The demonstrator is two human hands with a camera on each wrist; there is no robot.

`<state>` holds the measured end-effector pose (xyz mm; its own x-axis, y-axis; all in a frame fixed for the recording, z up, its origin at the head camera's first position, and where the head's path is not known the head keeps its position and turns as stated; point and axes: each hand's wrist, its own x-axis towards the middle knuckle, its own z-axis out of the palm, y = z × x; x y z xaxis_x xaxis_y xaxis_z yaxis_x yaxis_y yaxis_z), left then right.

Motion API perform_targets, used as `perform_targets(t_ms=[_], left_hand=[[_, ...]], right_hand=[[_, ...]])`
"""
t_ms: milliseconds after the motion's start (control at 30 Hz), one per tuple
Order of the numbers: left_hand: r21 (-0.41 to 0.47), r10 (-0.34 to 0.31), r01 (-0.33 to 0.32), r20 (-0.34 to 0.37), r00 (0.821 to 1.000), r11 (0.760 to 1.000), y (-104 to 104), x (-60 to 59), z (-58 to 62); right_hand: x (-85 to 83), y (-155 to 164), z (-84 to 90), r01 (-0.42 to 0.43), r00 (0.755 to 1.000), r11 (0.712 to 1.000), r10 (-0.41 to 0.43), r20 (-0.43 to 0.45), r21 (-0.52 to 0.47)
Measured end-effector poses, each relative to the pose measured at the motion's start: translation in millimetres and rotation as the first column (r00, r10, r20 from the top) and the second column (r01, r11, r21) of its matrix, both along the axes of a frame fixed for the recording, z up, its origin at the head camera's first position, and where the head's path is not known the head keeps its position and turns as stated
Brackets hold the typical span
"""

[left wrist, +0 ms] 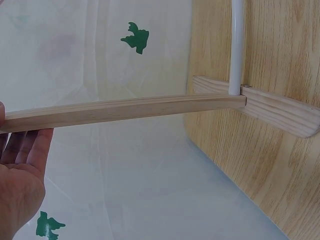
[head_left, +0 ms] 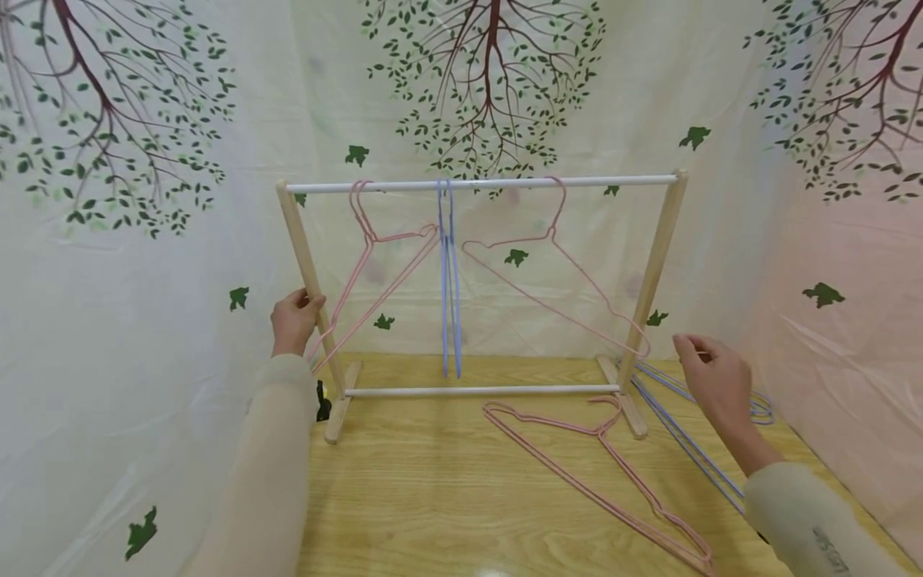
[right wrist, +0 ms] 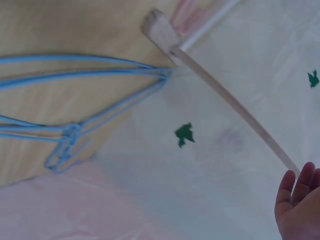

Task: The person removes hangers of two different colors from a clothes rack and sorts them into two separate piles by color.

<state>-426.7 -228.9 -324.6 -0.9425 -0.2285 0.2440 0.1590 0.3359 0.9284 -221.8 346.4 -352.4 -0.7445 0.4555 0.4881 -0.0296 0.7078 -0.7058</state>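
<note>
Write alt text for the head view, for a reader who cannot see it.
A left hand grips the left post of a small wooden rack hung with pink and blue hangers. The right hand hovers near its right post, above blue hangers on the table.

Cut off at six o'clock: pink hanger [head_left: 606, 473] on the tabletop [head_left: 433, 497]. Partly hidden behind right hand [head_left: 717, 385]: blue hangers [head_left: 685, 441].

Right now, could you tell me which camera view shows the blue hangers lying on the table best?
The right wrist view: the blue hangers fill its left side, hooks bunched together. The head view shows them only partly, behind the right hand. The left wrist view shows none.
</note>
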Motion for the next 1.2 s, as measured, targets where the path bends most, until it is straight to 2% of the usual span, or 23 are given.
perform_targets(t_ms=[167, 333, 533, 700, 800, 1000, 1200], left_hand=[[0.005, -0.003, 0.003, -0.005, 1.000, 1.000, -1.7, 0.8, 0.2], [0.000, -0.005, 0.005, -0.005, 1.000, 1.000, -2.1, 1.1, -0.4], [0.007, -0.004, 0.004, -0.008, 1.000, 1.000, -2.2, -0.4, -1.7], [0.008, 0.002, -0.002, -0.006, 1.000, 1.000, -2.0, -1.0, -2.8], [0.006, 0.002, -0.002, -0.007, 1.000, 1.000, -2.3, -0.9, -3.3], [-0.016, -0.007, 0.006, -0.011, 1.000, 1.000, -1.3, -1.0, -3.2], [-0.006, -0.002, 0.002, -0.020, 1.000, 1.000, -0.2, -1.2, -2.9]], right_hand=[[-20.0, -15.7, 30.1, -0.031, 0.999, 1.000, 0.031, -0.034, 0.001], [-40.4, -38.6, 53.8, -0.051, 0.996, 0.995, 0.056, -0.062, 0.083], [-59.3, -55.9, 70.7, -0.133, 0.991, 0.979, 0.135, -0.003, 0.156], [-74.1, -61.3, 74.4, -0.176, 0.983, 0.969, 0.163, 0.088, 0.172], [-80.7, -62.9, 72.9, -0.180, 0.980, 0.968, 0.162, 0.115, 0.175], [-85.2, -66.1, 68.9, -0.169, 0.980, 0.974, 0.150, 0.128, 0.151], [-84.8, -67.3, 66.5, -0.159, 0.984, 0.977, 0.145, 0.100, 0.144]])
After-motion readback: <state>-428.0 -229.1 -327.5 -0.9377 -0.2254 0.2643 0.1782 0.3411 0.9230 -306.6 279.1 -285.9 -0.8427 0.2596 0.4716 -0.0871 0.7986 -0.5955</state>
